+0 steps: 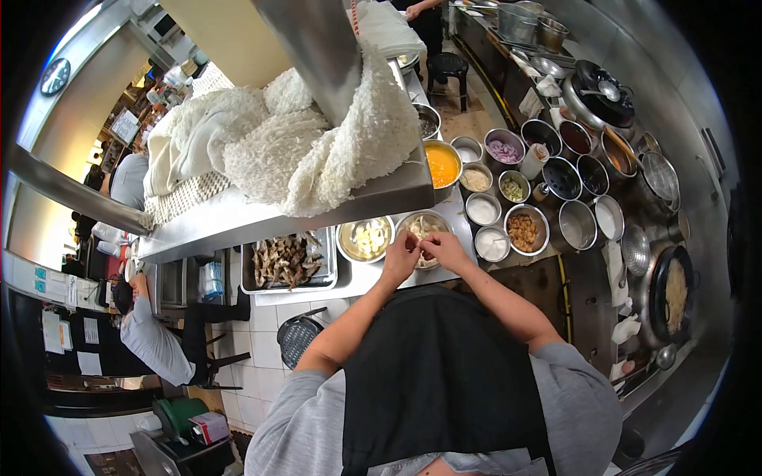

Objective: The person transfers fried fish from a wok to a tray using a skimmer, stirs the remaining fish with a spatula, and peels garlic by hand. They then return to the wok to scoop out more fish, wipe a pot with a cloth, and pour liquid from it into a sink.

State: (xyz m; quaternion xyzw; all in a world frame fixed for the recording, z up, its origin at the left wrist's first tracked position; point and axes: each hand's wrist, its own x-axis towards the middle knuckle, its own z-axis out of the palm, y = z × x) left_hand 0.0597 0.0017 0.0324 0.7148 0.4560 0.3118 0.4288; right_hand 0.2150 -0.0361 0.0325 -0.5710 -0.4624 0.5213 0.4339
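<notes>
Pinching something pale, probably food, with left hand (401, 252) and right hand (446, 251) over steel bowl (413, 222); tray (327, 279) at 9 o'clock.

White netted cloths (317, 143) heaped on a steel shelf (238, 218). Below it, a tray of browned pieces (288, 260) beside a bowl of pale chunks (365, 238). Bowl of orange liquid (441, 164), bowl of sliced red onion (505, 150), bowl of fried brown bits (525, 232), two bowls of white powder (483, 210) and more steel pots crowd the table (357, 279). Pan with a flat cake (675, 295) far right. Black wok (605, 89) up top. Black stool (447, 67) on the floor. Wall clock (55, 76) top left. Seated person in grey shirt (151, 337) at left. Green bin (179, 413) bottom left.
</notes>
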